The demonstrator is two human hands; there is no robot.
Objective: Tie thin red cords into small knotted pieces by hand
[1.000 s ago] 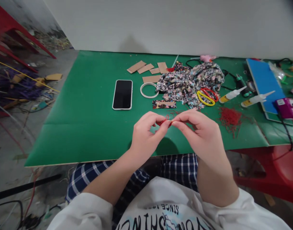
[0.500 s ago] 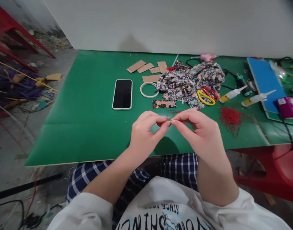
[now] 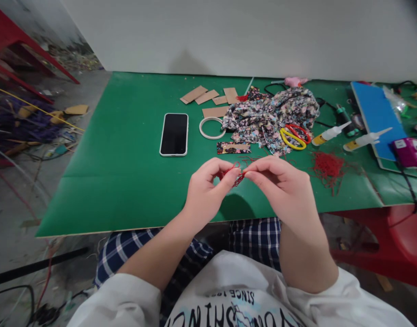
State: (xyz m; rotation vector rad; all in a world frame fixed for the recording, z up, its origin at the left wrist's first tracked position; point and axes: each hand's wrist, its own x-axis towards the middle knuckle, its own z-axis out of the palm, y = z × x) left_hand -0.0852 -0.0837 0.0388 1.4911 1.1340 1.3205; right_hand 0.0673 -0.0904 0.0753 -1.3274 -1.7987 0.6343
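Note:
Red threads [image 3: 238,180] stretch between my two hands above the green table, close to its front edge. My left hand [image 3: 210,188] pinches them between thumb and fingers, with small loops poking up over the fingertips. My right hand [image 3: 283,186] is closed in a pinch on the same threads, its fingertips almost touching the left ones. Just beyond the hands lies a flat floral strip with a brown middle [image 3: 233,147]. Loose red strands lie behind my right hand, and a pile of red threads [image 3: 328,167] rests to its right.
A phone [image 3: 174,134] and a white ring [image 3: 212,128] lie beyond my left hand. Brown card pieces [image 3: 194,94], floral cloth [image 3: 273,111] and scissors [image 3: 293,138] are further back. Two glue bottles [image 3: 331,134], a blue board [image 3: 379,111] and a purple device [image 3: 410,152] stand right.
The fingertips have parted slightly, and more red thread shows between and below them. My left hand has turned a little. Things on the table have not moved.

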